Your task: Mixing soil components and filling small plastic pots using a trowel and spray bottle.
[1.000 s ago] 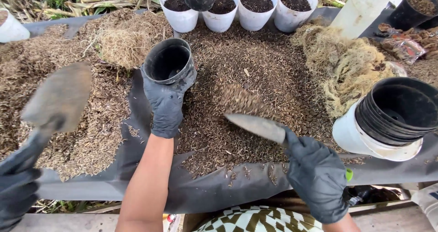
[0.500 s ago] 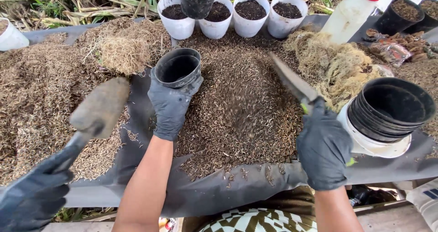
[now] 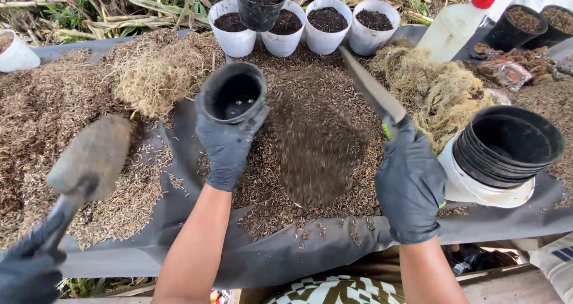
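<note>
Two gloved hands are working over a heap of dark potting mix (image 3: 310, 154) lying on a grey sheet (image 3: 179, 184). The left hand (image 3: 227, 146) is gripping an empty black pot (image 3: 233, 94), fingers wrapped tight around its near wall, mouth tilted toward the camera so the drain holes in its base are showing. The right hand (image 3: 410, 187) is closed firmly around the handle of a narrow trowel (image 3: 371, 92), blade pointing up and away over the far side of the heap.

Position: the pot is sitting at the left edge of the heap, just above the left fingers; the trowel blade is standing well apart from it, across the heap to the right.

Handling, as a judgement: the pot is best kept low and close to the mix, mouth tipped toward the blade, so that little spills; the blade is best kept level once loaded.

Surroundings: a row of white pots (image 3: 325, 23) filled with dark soil is standing at the far edge, one filled black pot (image 3: 259, 2) resting on top of them. A stack of empty black pots (image 3: 507, 149) is sitting in a white pot at the right. Another person's gloved hand (image 3: 27, 268) is holding a blurred scoop (image 3: 89, 157) at lower left.
</note>
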